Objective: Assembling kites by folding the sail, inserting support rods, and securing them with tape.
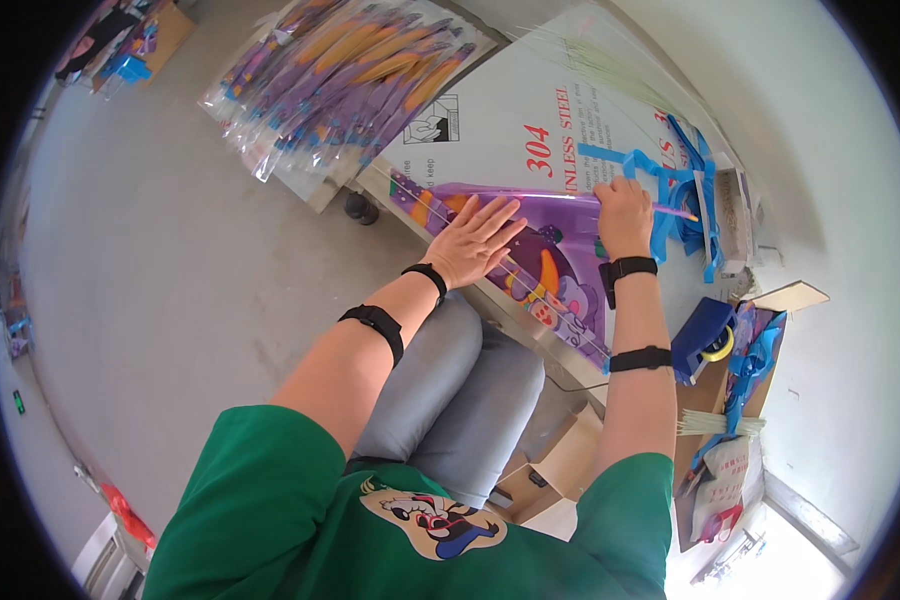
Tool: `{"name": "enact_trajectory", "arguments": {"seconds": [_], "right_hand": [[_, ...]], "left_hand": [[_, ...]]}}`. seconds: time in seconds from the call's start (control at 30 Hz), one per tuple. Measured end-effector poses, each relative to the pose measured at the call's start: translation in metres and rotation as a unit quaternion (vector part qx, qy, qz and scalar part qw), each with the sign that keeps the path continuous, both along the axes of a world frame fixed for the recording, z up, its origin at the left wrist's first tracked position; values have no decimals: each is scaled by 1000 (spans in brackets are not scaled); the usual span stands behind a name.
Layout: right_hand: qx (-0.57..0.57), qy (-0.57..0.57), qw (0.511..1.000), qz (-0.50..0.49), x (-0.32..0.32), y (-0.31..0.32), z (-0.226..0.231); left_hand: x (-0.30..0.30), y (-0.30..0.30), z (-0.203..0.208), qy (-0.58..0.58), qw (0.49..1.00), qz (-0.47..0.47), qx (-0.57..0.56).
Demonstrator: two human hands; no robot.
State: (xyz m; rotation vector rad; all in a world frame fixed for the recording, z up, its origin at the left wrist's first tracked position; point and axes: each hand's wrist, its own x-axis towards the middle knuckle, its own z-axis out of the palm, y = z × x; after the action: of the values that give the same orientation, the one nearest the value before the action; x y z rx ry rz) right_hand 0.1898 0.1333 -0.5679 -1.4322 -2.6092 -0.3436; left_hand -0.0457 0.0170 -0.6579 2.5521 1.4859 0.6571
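Observation:
A purple printed sheet (562, 245) with cartoon figures, resembling a kite's sail, lies on the worktable in front of me. My left hand (472, 243) rests flat on its left part, fingers stretched out. At the far right of the sheet, my right hand (625, 217) is closed on its folded edge. A narrow purple strip (678, 212) sticks out to the right from under that hand. Whether a rod lies inside the fold is hidden by my fingers. Thin rods or seams run along the sheet's near edge.
Plastic-wrapped purple and orange packs (345, 80) pile up at the far left. Blue ribbons (705, 200) hang by the wall on the right, near a blue tape dispenser (698, 340). Pale thin sticks (715, 424) and an open cardboard box (570, 455) are nearer me.

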Motion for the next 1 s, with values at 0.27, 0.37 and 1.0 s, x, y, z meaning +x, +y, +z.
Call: {"name": "enact_trajectory", "arguments": {"seconds": [0.27, 0.37, 1.0], "right_hand": [[-62, -56, 995, 56, -21, 43, 1], [-114, -59, 988, 85, -17, 45, 3], [-66, -29, 995, 75, -13, 56, 0]], "left_hand": [[0, 3, 2, 39, 998, 25, -39], [5, 2, 1, 28, 999, 28, -34], [6, 2, -4, 14, 998, 55, -22]]}}
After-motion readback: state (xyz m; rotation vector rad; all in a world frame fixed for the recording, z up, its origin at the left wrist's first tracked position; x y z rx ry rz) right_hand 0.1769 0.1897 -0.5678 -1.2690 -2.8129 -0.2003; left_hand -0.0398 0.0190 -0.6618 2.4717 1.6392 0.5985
